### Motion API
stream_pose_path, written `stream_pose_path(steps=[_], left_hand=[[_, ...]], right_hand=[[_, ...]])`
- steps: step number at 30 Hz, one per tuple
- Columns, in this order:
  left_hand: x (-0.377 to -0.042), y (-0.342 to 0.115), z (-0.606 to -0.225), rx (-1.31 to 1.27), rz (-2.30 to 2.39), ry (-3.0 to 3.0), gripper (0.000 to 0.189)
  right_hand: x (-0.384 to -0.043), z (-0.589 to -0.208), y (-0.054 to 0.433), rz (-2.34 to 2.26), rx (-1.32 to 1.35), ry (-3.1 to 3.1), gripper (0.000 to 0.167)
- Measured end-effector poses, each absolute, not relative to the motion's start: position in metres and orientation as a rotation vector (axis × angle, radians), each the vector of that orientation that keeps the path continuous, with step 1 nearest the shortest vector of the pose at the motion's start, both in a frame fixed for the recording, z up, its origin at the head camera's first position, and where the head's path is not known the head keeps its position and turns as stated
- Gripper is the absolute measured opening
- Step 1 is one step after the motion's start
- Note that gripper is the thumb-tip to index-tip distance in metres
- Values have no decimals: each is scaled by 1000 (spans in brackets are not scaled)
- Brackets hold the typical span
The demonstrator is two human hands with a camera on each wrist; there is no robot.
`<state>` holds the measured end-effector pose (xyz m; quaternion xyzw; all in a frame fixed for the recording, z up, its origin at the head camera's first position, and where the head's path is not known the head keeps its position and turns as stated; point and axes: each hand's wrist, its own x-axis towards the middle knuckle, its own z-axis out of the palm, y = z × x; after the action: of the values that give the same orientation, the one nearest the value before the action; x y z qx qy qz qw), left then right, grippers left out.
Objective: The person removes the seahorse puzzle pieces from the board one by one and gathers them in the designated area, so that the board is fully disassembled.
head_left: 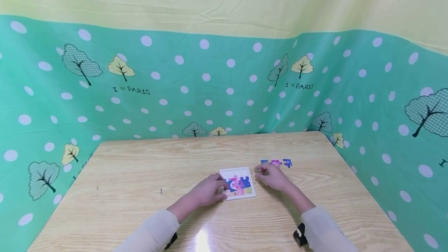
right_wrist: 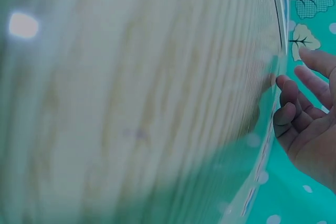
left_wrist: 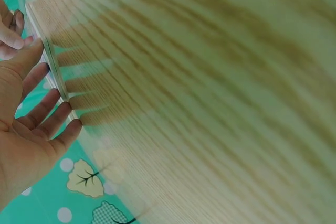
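A white-framed jigsaw puzzle tray (head_left: pixel 236 198) lies flat near the middle of the table. Joined pieces with a pink figure on dark blue (head_left: pixel 240 184) fill its lower part, and pale backing shows along its top. My left hand (head_left: pixel 209 190) rests at the tray's left side, its fingers spread and fairly straight against the edge, as the left wrist view also shows (left_wrist: pixel 31 114). To the tray's right, my right hand (head_left: pixel 274 178) hovers with loosely bent fingers; nothing shows between them in the right wrist view. Beyond it lie loose puzzle pieces (head_left: pixel 287 163), blue and pink.
The wood-grain table (head_left: pixel 140 174) has a glossy surface that mirrors the hands. A small dark mark (head_left: pixel 161 191) shows on its left part. Green dotted cloth (head_left: pixel 206 88) hangs behind and along both sides.
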<state>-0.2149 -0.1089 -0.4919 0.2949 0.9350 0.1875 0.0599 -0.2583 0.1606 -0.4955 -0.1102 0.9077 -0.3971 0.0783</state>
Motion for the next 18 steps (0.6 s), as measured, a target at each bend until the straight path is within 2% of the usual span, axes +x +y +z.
stream_pose_path(steps=[18], left_hand=[[-215, -108, -490, 887, 563, 2827, 27]], right_hand=[[-251, -494, 142, -1129, -510, 2695, 27]])
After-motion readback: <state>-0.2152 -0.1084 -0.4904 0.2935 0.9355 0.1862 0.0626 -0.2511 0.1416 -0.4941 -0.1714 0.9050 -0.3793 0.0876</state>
